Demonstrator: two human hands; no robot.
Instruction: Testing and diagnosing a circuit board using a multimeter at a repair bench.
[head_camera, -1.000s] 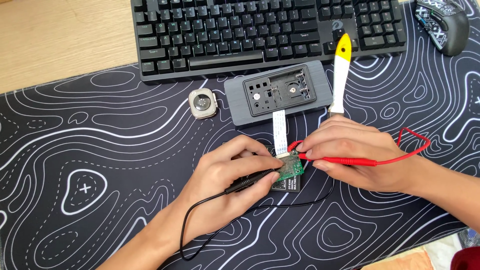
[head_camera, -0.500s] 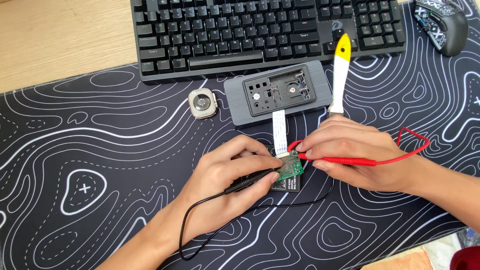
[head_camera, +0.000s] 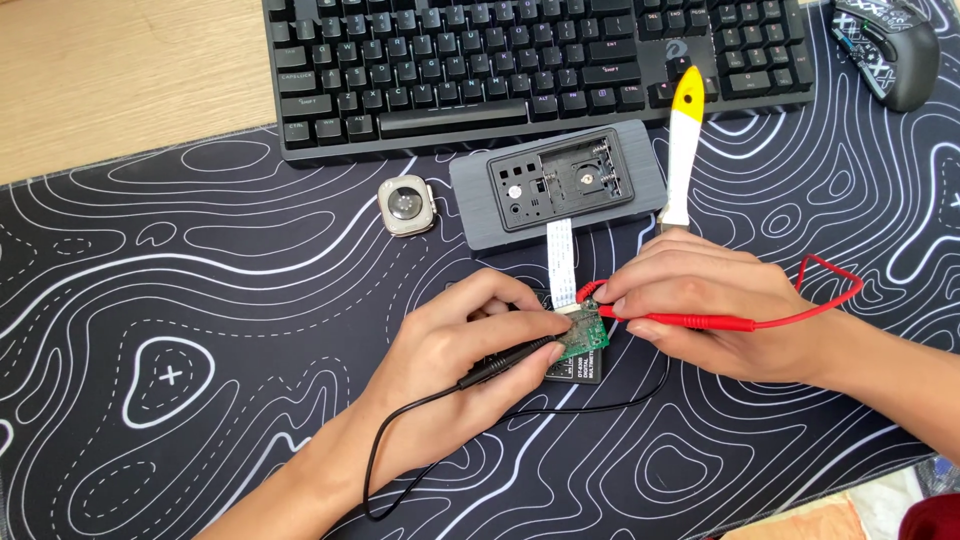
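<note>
Black desk mat with white contour lines is spread across a wooden desk, and right at its middle the action is found. A small green circuit board is propped over a dark little multimeter body, low in the centre of the mat, joined by a white ribbon cable to a grey device shell lying open side up just above it. The short cable seems to be why the board is kept so close to the shell.

The board is pinched and steadied by the left hand, its fingers closed around a black test probe whose tip is laid against the board's left edge. From the other side a red test probe is gripped pencil-fashion in the closed fingers of the right hand, the tip being pressed onto the board's upper corner. Both leads are left to trail away, red looping right, black curling down beneath the wrist, so the tips stay free.

Further out, a yellow-handled white pry tool is parked beside the shell, within reach. A smartwatch body is set face down to the left, well apart. A black keyboard and a patterned mouse are pushed to the far edge.
</note>
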